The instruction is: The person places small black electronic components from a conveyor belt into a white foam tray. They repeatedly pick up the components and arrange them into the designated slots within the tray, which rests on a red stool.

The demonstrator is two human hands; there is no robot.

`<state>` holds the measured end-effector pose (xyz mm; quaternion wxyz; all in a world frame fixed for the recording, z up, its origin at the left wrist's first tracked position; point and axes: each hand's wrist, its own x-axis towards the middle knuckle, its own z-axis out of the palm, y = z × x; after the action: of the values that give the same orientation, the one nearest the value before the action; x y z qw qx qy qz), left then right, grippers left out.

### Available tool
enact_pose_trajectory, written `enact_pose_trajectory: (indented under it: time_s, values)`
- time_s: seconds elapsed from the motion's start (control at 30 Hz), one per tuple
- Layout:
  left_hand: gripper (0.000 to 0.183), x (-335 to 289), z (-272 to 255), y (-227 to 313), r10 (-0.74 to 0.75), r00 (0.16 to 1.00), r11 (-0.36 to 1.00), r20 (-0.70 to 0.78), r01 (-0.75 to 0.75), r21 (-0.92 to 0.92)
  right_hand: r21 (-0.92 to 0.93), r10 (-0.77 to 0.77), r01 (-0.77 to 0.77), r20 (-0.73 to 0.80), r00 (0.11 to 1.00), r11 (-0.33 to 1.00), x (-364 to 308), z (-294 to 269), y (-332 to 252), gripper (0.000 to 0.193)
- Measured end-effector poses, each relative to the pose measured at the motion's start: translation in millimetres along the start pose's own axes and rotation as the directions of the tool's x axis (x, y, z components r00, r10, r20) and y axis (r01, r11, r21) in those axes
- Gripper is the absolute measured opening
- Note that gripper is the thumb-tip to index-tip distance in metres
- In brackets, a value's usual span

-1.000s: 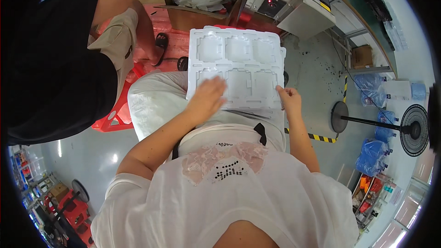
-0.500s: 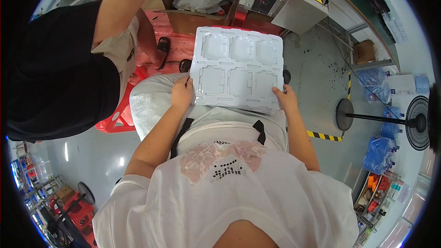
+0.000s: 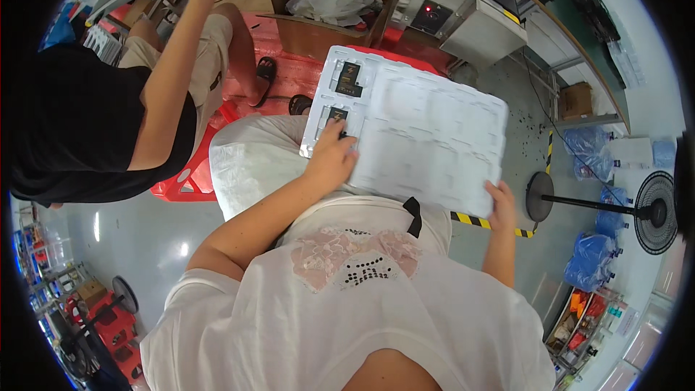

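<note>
A white plastic tray (image 3: 434,141) with moulded pockets is slightly blurred by motion. My right hand (image 3: 501,206) is closed on its near right corner. Under it, a second white tray (image 3: 318,98) shows along its left strip. Two flat black phone batteries (image 3: 349,80) with gold marks lie in its visible pockets; the upper tray hides the rest. My left hand (image 3: 333,156) rests over the lower tray's near pocket, fingers apart and fingertips at the battery there. Both trays are above my lap.
Ahead stands a cardboard box (image 3: 311,36) with plastic bags in it. At left, a co-worker in a black top (image 3: 94,123) sits on a red stool (image 3: 190,177). A standing fan (image 3: 654,210) and blue water bottles (image 3: 592,257) are at right. A metal workbench (image 3: 463,29) edges the far side.
The upper tray has shifted right and turned clockwise, uncovering batteries in the tray beneath. My left hand moved from the left edge onto the lower tray; my right hand moved right with the upper one.
</note>
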<state>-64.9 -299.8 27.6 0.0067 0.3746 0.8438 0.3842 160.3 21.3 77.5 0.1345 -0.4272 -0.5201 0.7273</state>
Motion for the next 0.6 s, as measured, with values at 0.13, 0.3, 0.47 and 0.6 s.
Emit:
enact_pose_trajectory:
  time_s: [0.13,0.3,0.47,0.6]
  values:
    - [0.033,12,-20,14,0.024,0.999,0.996,-0.027,-0.026,-0.084,-0.269,-0.407,0.358,-0.154,0.901,0.894,-24,-74,-63,0.03]
    - [0.047,41,-48,21,0.037,0.989,0.997,-0.142,-0.046,-0.06,-0.615,-0.651,0.507,-0.015,0.759,0.604,-83,-67,-184,0.038]
    - [0.079,80,-122,111,0.332,0.882,0.913,-0.334,-0.39,-0.122,-0.874,-0.535,0.459,0.314,0.784,0.16,-142,26,-265,0.032]
    - [0.061,87,-144,157,0.406,0.903,0.84,-0.137,-0.428,-0.333,-0.404,-0.136,0.658,0.897,0.42,-0.635,-148,153,-278,0.032]
